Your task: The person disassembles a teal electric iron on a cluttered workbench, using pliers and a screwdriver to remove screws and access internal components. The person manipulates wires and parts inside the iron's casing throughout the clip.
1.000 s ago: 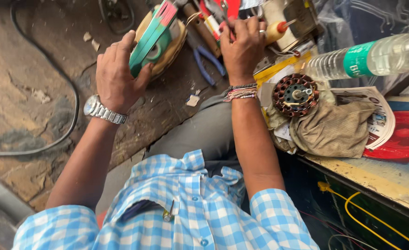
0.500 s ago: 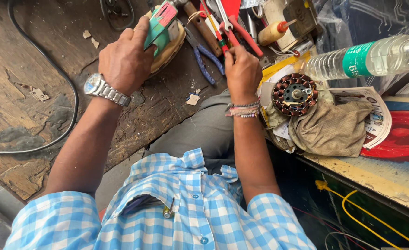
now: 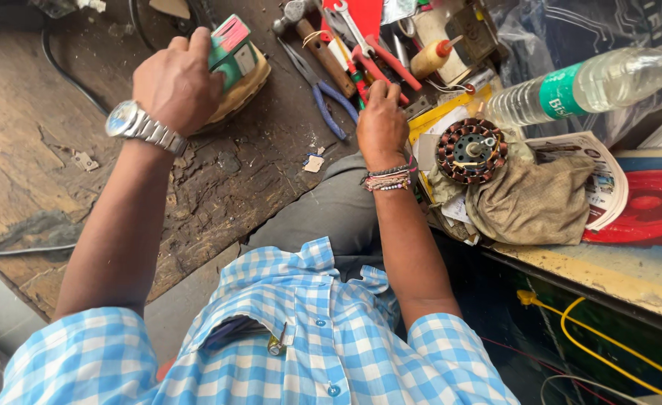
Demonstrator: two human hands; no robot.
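While the left hand (image 3: 175, 84) presses its grip shut around the green-and-pink box (image 3: 229, 46), now held over the tan pad (image 3: 247, 84) on the worn desk (image 3: 61, 150), the right hand (image 3: 381, 124) has dropped from the red-handled tools (image 3: 379, 64); whether its grip is pinching anything cannot be told. A copper-wound stator (image 3: 472, 150) sits just beside it on the cloth (image 3: 533, 202).

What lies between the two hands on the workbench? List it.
In the head view, between the left hand on the green box and the right hand lie blue-handled pliers and a wooden-handled hammer.
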